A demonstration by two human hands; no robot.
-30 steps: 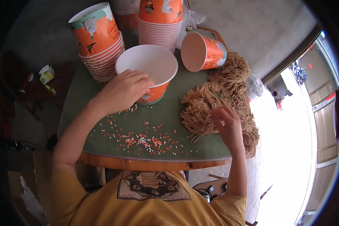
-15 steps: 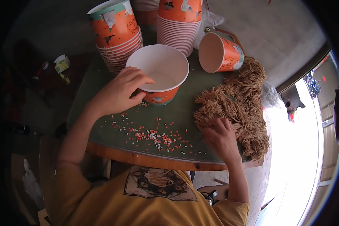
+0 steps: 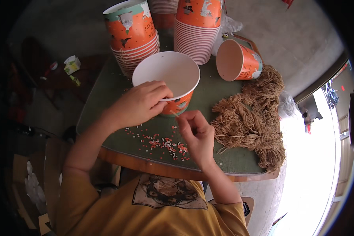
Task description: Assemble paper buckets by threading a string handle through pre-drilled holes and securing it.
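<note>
Two bare hands work at an upright orange tub (image 3: 173,70) with a white inside, which stands on the green surface (image 3: 100,96) between its middle and its far edge, open end up. The left hand (image 3: 143,99) is bent around the tub's rim on the side toward the surface's near left corner: its fingers curl over the lip, the thumb lies against the outer wall just below, and the gap between them is nearly closed on the tub. The right hand (image 3: 196,131) is above the surface, just beside the tub's lower wall; its thumb and forefinger are pinched together on a thin pale strand (image 3: 224,136), one end poking out past the fingertips toward the tub, the rest trailing behind the hand to a heap of tan cords (image 3: 244,122). That heap sprawls along the right edge of the surface. Small red and white beads (image 3: 168,147) lie scattered near the near edge, partly hidden by the right hand. Toward the far left corner leans a stack of orange tubs (image 3: 131,31); beside it, at the far edge, rises a taller nested stack (image 3: 196,39) with many pale rims. Near the far right corner another tub (image 3: 230,61) lies on its side, mouth toward the left edge, its base close to the cords.
</note>
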